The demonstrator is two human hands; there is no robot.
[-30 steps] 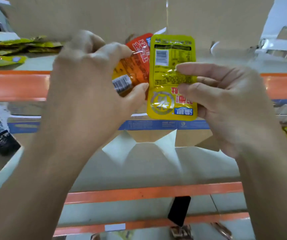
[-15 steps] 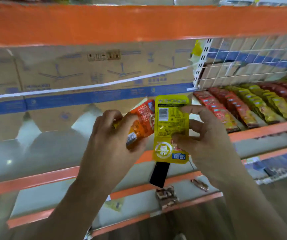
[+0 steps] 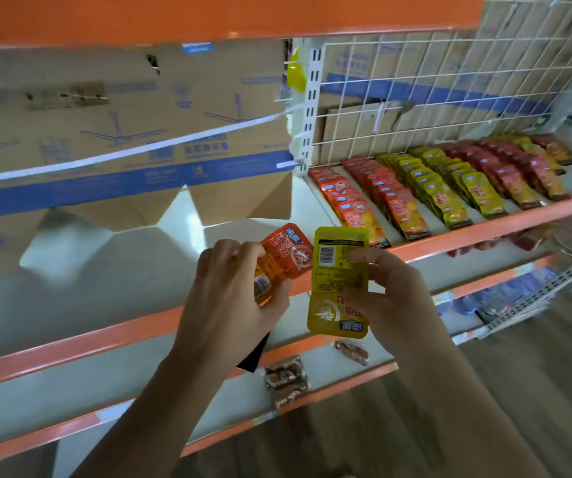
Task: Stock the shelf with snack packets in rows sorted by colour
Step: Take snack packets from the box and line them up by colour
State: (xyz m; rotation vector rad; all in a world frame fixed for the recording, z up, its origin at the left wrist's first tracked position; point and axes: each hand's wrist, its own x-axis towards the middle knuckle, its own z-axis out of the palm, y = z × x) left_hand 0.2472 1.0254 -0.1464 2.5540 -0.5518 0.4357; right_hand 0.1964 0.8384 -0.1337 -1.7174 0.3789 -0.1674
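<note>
My left hand (image 3: 232,298) grips an orange-red snack packet (image 3: 286,258), tilted to the right. My right hand (image 3: 391,291) pinches a yellow packet (image 3: 338,281) held upright, its barcode side toward me. Both packets hang in front of the middle shelf (image 3: 484,224) with its orange front rail. On that shelf to the right lie rows of packets: red rows (image 3: 357,201), yellow rows (image 3: 450,188), and darker red rows (image 3: 519,170) farther right.
A large cardboard box (image 3: 122,132) with a blue band stands at the back left of the shelf. A white wire grid (image 3: 450,81) backs the right section. Brown packets (image 3: 286,381) lie on the lower shelf, next to a black object (image 3: 255,357).
The view has swung down and to the right, bringing the stocked rows closer. Both hands keep their packets; the two packets have drawn slightly apart.
</note>
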